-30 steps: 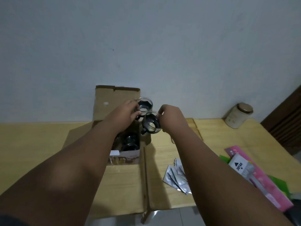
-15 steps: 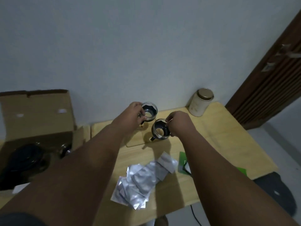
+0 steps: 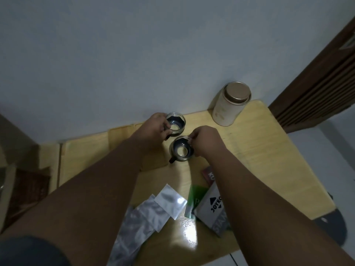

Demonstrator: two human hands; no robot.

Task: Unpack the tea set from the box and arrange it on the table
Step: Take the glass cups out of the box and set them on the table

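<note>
Two cups sit close together but apart at the back of the table [image 3: 269, 150]. The left hand [image 3: 155, 129] pinches the far cup [image 3: 175, 124] at its rim, fingers curled. The right hand [image 3: 206, 141] pinches the near cup [image 3: 181, 151] the same way. Whether either cup rests on the wood or hangs just over it cannot be told.

The table is pale wood against a plain grey wall [image 3: 134, 54], with a brown slatted door [image 3: 317, 83] at right. A lidded tin [image 3: 231, 103] stands in the far corner. Foil sachets [image 3: 149, 214] and a grey packet [image 3: 211, 208] lie near the front edge, the packet partly under the right forearm. The box [image 3: 13, 143] is cut off at left, its inside too dim to read.

Each cup is clear glass with a dark inner band and a dark handle. The far cup's handle is mostly hidden by fingers.
</note>
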